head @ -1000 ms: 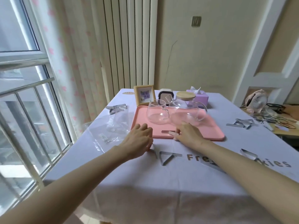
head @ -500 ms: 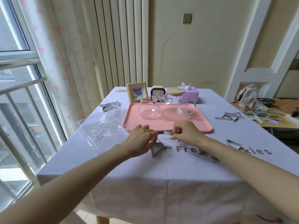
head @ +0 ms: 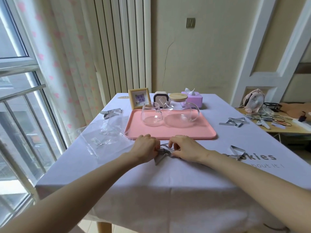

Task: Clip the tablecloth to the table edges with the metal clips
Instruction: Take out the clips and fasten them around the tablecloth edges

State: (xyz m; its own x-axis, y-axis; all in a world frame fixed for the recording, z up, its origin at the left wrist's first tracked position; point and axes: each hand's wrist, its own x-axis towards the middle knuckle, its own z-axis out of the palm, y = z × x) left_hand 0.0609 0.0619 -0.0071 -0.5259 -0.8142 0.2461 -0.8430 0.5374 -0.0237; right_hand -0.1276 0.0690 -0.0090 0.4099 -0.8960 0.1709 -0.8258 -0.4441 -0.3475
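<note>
A pale lilac tablecloth point(head: 168, 185) covers the table and hangs over its near edge. Just in front of the pink tray, my left hand point(head: 145, 147) and my right hand point(head: 184, 148) both pinch a bunch of metal clips point(head: 162, 153) lying on the cloth; one triangular clip sticks out below my left fingers. Another metal clip point(head: 237, 151) lies to the right by the printed lettering. A pair of clips point(head: 111, 112) sits at the left edge and a further pair point(head: 235, 122) at the right edge.
The pink tray point(head: 171, 134) carries a glass cup point(head: 151, 116) and a glass teapot point(head: 180, 113) with a wooden lid. Behind stand a photo frame point(head: 139, 98), a small clock and a purple tissue box point(head: 193, 98). A clear plastic bag point(head: 104, 137) lies left. A side table with a fan point(head: 254, 101) is right.
Both hands drew back from the tray's front edge and came together over the clips on the cloth, taking hold of them. The camera view shifted slightly.
</note>
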